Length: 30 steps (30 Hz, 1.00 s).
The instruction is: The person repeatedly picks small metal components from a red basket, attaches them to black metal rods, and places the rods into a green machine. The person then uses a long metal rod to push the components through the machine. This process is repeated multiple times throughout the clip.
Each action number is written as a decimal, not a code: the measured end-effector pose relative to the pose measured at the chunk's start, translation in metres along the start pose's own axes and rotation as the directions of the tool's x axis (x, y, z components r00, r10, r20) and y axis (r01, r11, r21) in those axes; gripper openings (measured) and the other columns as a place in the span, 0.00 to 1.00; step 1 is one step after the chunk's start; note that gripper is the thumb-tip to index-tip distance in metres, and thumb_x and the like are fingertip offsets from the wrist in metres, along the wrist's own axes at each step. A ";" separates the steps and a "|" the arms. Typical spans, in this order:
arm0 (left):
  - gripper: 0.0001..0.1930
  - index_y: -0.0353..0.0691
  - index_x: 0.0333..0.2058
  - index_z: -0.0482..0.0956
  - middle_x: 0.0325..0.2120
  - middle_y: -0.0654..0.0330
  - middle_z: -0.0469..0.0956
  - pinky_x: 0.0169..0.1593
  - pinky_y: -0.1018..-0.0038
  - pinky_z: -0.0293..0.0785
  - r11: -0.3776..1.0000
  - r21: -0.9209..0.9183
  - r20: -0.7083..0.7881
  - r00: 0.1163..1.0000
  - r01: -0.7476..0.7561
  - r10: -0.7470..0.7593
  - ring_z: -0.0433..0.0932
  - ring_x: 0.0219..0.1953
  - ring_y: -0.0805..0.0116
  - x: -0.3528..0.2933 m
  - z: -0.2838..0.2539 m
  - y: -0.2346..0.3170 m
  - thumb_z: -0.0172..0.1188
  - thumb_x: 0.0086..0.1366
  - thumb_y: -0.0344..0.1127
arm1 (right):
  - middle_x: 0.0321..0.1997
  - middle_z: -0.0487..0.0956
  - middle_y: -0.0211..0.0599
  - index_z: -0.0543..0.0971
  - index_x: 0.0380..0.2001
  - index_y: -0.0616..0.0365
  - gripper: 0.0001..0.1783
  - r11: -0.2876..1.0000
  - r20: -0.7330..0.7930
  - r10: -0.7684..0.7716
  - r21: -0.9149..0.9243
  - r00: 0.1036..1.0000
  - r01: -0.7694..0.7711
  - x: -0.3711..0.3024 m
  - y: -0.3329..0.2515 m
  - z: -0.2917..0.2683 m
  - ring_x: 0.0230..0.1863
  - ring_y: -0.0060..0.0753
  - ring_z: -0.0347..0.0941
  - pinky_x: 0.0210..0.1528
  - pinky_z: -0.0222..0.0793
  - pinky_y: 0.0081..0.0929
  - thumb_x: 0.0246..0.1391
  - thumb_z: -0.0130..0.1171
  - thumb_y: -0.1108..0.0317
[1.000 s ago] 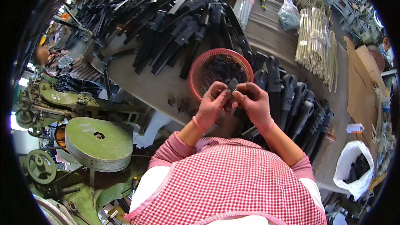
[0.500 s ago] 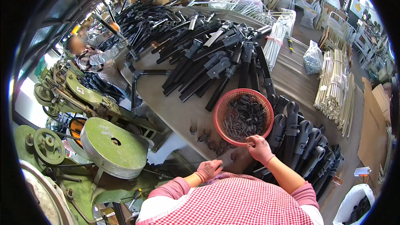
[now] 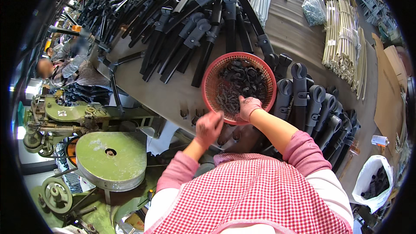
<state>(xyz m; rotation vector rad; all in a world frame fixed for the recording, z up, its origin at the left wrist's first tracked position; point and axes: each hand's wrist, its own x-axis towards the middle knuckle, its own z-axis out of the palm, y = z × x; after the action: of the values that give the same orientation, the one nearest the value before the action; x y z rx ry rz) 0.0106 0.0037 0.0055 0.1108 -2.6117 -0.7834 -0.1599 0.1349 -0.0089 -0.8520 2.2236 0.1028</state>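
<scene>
A red plastic basket [image 3: 208, 99] holds black curved clips [image 3: 249, 78] and small dark metal springs [image 3: 227, 97]. My right hand [image 3: 250, 107] reaches over its near rim, with the fingers bent down among the parts. Those fingers look closed, but their tips and anything in them are hidden. At the basket's near left edge, my left hand [image 3: 209, 128] is smeared a little by motion. Its fingers are curled together, and what they hold cannot be made out. Several dark U-shaped clips [image 3: 197, 117] lie on the table by the left hand, partly covered by it.
Black tubes with clamp heads [image 3: 190, 39] are piled beyond the basket, and more black tubes [image 3: 314, 102] stand to its right. A green machine with a round drum [image 3: 110, 156] is at left. Another person [image 3: 71, 67] works beyond it. A white bag [image 3: 373, 182] sits at lower right.
My right hand has moved from the basket's near rim into it. My left hand has risen from near my apron to the basket's left edge. The view has shifted downward and to the right.
</scene>
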 end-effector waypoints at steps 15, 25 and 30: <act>0.17 0.42 0.46 0.72 0.43 0.44 0.78 0.51 0.57 0.75 0.885 0.328 0.430 0.782 0.330 -0.451 0.78 0.48 0.45 0.137 0.073 -0.079 0.59 0.57 0.34 | 0.47 0.82 0.39 0.76 0.54 0.48 0.19 0.961 0.027 -0.154 -0.230 0.988 0.156 0.033 0.013 0.012 0.49 0.42 0.80 0.43 0.78 0.41 0.60 0.53 0.61; 0.27 0.40 0.56 0.67 0.42 0.44 0.81 0.52 0.57 0.75 0.788 0.436 0.454 0.651 0.434 -0.609 0.81 0.47 0.48 0.132 0.059 -0.049 0.58 0.62 0.47 | 0.34 0.83 0.50 0.79 0.39 0.64 0.18 0.711 -0.391 -0.073 0.625 0.917 0.323 0.002 0.030 0.016 0.41 0.48 0.81 0.44 0.74 0.39 0.52 0.58 0.60; 0.28 0.41 0.58 0.66 0.46 0.46 0.81 0.53 0.59 0.75 0.738 0.513 0.423 0.620 0.437 -0.661 0.80 0.50 0.50 0.136 0.075 -0.066 0.57 0.63 0.48 | 0.32 0.79 0.33 0.78 0.45 0.66 0.11 -0.198 -0.126 -0.290 0.978 0.949 0.070 -0.016 0.039 0.013 0.30 0.23 0.74 0.35 0.72 0.20 0.61 0.56 0.73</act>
<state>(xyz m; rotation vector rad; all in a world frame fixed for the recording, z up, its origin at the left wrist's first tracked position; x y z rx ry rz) -0.1467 -0.0388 -0.0380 1.0092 -3.3528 -0.5485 -0.1674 0.1777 -0.0148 -0.1148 1.1848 -1.5664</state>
